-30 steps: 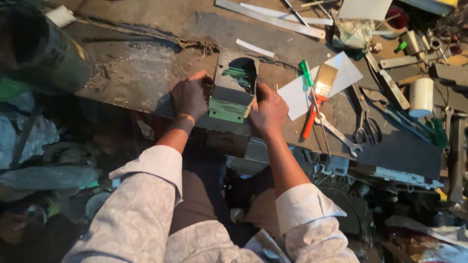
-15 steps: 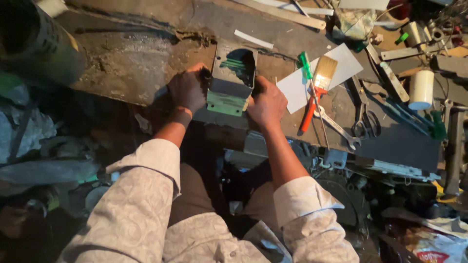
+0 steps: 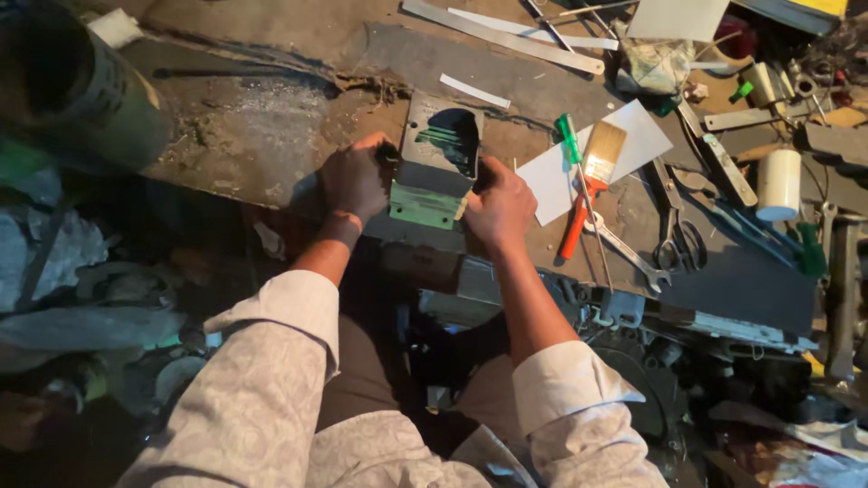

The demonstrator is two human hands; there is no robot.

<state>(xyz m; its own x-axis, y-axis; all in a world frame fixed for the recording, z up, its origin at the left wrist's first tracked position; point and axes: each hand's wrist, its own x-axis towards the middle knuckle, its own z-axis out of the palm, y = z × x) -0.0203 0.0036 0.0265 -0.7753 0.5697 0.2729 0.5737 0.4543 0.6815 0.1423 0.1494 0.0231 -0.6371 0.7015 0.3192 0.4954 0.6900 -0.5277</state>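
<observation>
Two hands meet on one grey metal casing [image 3: 438, 158] in our head view. It lies flat at the near edge of the workbench [image 3: 262, 136], with a dark oval opening in its upper part and a green plate [image 3: 423, 206] across its near end. Our left hand [image 3: 355, 181] grips the casing's left side, fingers curled and pressed together against the edge. Our right hand [image 3: 500, 206] clasps the right side the same way — fingers folded close, thumb near the green plate. Both sleeves are pale and patterned.

Just to the right of the right hand lies a white sheet [image 3: 624, 145], and on it rests a paintbrush [image 3: 592, 176] with an orange handle, beside a green-handled screwdriver [image 3: 571, 145]. A wrench [image 3: 624, 248] lies close to the brush handle, and a pair of scissors [image 3: 674, 230] sits a little further right. A white roll [image 3: 778, 185] stands near the bench's right end. Long metal strips [image 3: 506, 36] lie across the far side — well apart from the casing. A big dark cylinder [image 3: 63, 86] fills the upper left corner.
</observation>
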